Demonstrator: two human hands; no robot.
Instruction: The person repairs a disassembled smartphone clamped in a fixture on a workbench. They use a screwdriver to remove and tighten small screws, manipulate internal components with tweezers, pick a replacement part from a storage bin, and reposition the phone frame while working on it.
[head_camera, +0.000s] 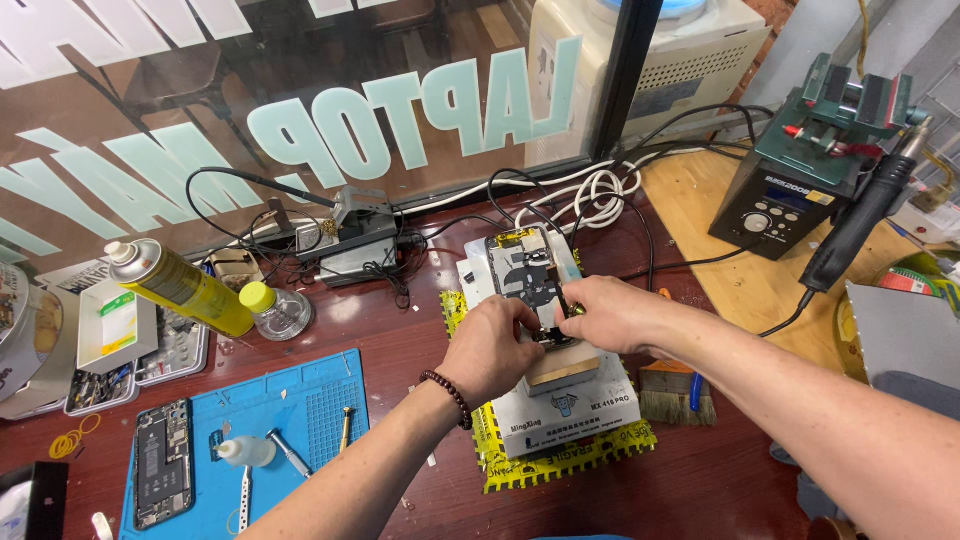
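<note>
Phone (527, 275) with its back off lies on a wood block (563, 368), on top of a white box (570, 410) and a yellow mat (560, 462). Left hand (490, 345) rests on the phone's bottom end, fingers curled down on it. Right hand (600, 312) pinches a small brass tool (572, 311) at the phone's right edge. Another open phone (162, 462) lies on the blue mat (310, 400), well apart. Yellow spray can (185, 287) lies at the left. Brush (672, 392) sits beside the box.
</note>
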